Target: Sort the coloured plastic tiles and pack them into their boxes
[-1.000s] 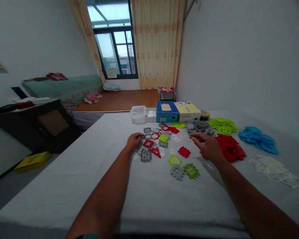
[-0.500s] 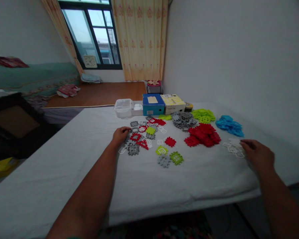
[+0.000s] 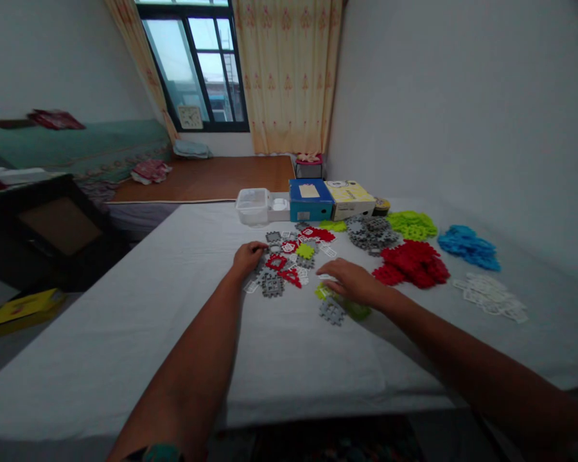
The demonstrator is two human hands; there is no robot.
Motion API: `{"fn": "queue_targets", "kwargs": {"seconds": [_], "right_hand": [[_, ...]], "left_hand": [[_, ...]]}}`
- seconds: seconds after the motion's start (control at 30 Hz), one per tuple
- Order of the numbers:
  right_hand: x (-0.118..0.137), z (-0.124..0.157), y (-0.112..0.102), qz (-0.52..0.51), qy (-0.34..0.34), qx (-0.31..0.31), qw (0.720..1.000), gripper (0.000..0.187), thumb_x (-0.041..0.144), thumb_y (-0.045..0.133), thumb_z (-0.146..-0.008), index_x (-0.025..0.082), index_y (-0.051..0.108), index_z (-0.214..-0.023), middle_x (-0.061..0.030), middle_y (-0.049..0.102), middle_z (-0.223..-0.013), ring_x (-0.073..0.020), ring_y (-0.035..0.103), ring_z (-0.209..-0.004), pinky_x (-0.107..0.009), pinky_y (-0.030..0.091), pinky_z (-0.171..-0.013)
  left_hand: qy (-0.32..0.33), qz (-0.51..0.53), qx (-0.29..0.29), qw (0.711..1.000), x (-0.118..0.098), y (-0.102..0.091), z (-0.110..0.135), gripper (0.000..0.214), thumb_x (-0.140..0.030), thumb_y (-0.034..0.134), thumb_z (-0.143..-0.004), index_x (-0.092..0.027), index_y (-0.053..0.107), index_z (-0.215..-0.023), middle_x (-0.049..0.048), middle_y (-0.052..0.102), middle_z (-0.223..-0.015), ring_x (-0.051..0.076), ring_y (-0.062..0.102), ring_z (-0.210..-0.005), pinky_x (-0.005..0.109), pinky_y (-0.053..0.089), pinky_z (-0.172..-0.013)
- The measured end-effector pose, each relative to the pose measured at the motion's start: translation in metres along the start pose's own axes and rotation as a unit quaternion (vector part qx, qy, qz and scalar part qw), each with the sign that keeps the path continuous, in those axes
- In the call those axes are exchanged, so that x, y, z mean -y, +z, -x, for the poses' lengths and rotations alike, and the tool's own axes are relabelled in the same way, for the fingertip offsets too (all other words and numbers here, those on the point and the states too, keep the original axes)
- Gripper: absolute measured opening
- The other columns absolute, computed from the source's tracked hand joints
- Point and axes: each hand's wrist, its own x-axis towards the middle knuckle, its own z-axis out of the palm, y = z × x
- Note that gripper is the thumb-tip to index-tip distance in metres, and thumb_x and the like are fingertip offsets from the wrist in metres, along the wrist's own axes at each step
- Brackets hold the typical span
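Observation:
My left hand (image 3: 249, 258) rests at the left edge of a mixed group of plastic building tiles, its fingers pressed together. Whatever is between those fingertips is too small to make out. In the group lie grey tiles (image 3: 272, 285), a red triangular tile (image 3: 290, 277), a red square frame (image 3: 276, 262) and a lime tile (image 3: 305, 251). My right hand (image 3: 354, 281) reaches over the loose tiles to the right, fingers stretched and apart. Beneath and beside it show a white window piece (image 3: 324, 276), a lime tile (image 3: 322, 292) and a light grey tile (image 3: 331, 310), partly covered.
Sorted piles sit to the right: grey (image 3: 372, 232), lime (image 3: 411, 224), red (image 3: 411, 263), blue (image 3: 469, 246) and white pieces (image 3: 490, 296). Along the back stand a clear plastic box (image 3: 253, 206), a blue box (image 3: 311, 200) and a yellow box (image 3: 349, 199). A white cloth (image 3: 173, 308) covers the table.
My right hand has moved left from the white pile to the loose tiles in the middle, now covering the red one there. My left hand stays by the mixed group. The view has turned slightly left.

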Motion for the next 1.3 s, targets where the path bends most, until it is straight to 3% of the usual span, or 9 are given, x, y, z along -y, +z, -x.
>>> {"fn": "queue_targets", "kwargs": {"seconds": [0.1,0.2,0.37,0.53,0.77,0.87,1.0,1.1,1.3], "right_hand": [[0.014,-0.03,0.026,0.036,-0.013,0.049,0.998,0.036,0.027,0.057,-0.091,0.02,0.06,-0.126,-0.0118,0.061,-0.128,-0.0253,0.054,-0.117,-0.039,0.044,-0.098],[0.015,-0.045,0.038,0.062,0.0,0.043,0.997,0.043,0.037,0.058,-0.092,0.018,0.057,-0.131,-0.0147,0.057,-0.132,-0.0287,0.051,-0.117,-0.041,0.044,-0.095],[0.006,-0.043,0.036,0.079,0.009,0.041,0.996,0.028,0.029,0.054,-0.094,0.017,0.065,-0.116,-0.0133,0.063,-0.112,-0.0248,0.055,-0.105,-0.036,0.043,-0.091],[-0.008,-0.034,0.031,0.057,0.035,0.033,0.997,0.025,0.026,0.053,-0.093,0.016,0.069,-0.109,-0.0116,0.067,-0.105,-0.0221,0.058,-0.1,-0.032,0.043,-0.087],[-0.027,-0.033,0.035,-0.052,0.114,-0.065,0.99,0.023,0.019,0.054,-0.088,0.02,0.071,-0.103,-0.0065,0.072,-0.105,-0.0199,0.064,-0.097,-0.03,0.047,-0.087],[-0.035,-0.033,0.031,-0.121,0.13,-0.113,0.978,0.021,0.017,0.054,-0.085,0.021,0.071,-0.098,-0.0045,0.073,-0.099,-0.0182,0.066,-0.091,-0.03,0.049,-0.085],[-0.052,-0.029,0.021,-0.138,0.154,-0.165,0.964,0.022,0.022,0.053,-0.085,0.019,0.07,-0.098,-0.0049,0.073,-0.092,-0.0186,0.066,-0.083,-0.03,0.049,-0.078],[-0.062,-0.024,0.015,-0.13,0.162,-0.149,0.967,0.025,0.022,0.052,-0.083,0.019,0.071,-0.099,-0.0035,0.072,-0.083,-0.0174,0.064,-0.075,-0.029,0.048,-0.073],[-0.06,-0.018,0.012,-0.13,0.11,-0.039,0.985,0.021,0.029,0.055,-0.086,0.02,0.073,-0.088,-0.0014,0.072,-0.077,-0.015,0.063,-0.068,-0.024,0.043,-0.064]], "left_hand": [[-0.001,0.0,0.0,1.0,0.001,0.001,0.0,0.038,-0.022,0.05,-0.075,-0.021,0.077,-0.102,0.0027,0.077,-0.097,0.02,0.068,-0.089,0.029,0.051,-0.083],[-0.001,-0.001,-0.001,1.0,0.002,0.002,-0.001,0.038,-0.021,0.05,-0.076,-0.021,0.077,-0.103,0.0034,0.077,-0.097,0.02,0.068,-0.09,0.03,0.051,-0.083],[-0.001,-0.005,0.001,1.0,0.003,0.002,-0.001,0.038,-0.022,0.05,-0.077,-0.021,0.077,-0.103,0.0034,0.076,-0.098,0.021,0.067,-0.093,0.031,0.05,-0.084],[-0.004,-0.009,0.002,1.0,0.002,0.001,0.0,0.038,-0.022,0.05,-0.077,-0.022,0.076,-0.104,0.0026,0.076,-0.098,0.021,0.067,-0.094,0.03,0.05,-0.084],[0.002,-0.006,0.001,1.0,0.004,0.003,0.0,0.039,-0.022,0.049,-0.076,-0.021,0.077,-0.103,0.0035,0.076,-0.097,0.021,0.067,-0.092,0.03,0.051,-0.082],[0.005,-0.003,0.002,1.0,0.003,0.002,0.0,0.039,-0.023,0.049,-0.076,-0.02,0.076,-0.104,0.0037,0.076,-0.099,0.02,0.067,-0.092,0.029,0.051,-0.083],[0.0,-0.004,0.006,1.0,0.002,0.001,0.001,0.039,-0.022,0.048,-0.077,-0.021,0.076,-0.105,0.0025,0.076,-0.099,0.02,0.067,-0.092,0.028,0.051,-0.082],[0.001,-0.001,0.005,1.0,0.002,0.0,0.001,0.04,-0.023,0.048,-0.077,-0.02,0.076,-0.104,0.0034,0.076,-0.097,0.02,0.067,-0.09,0.029,0.051,-0.079],[-0.009,-0.003,0.006,1.0,0.0,0.0,0.001,0.039,-0.022,0.049,-0.075,-0.022,0.076,-0.103,0.0023,0.076,-0.099,0.021,0.067,-0.094,0.029,0.05,-0.084]]}}
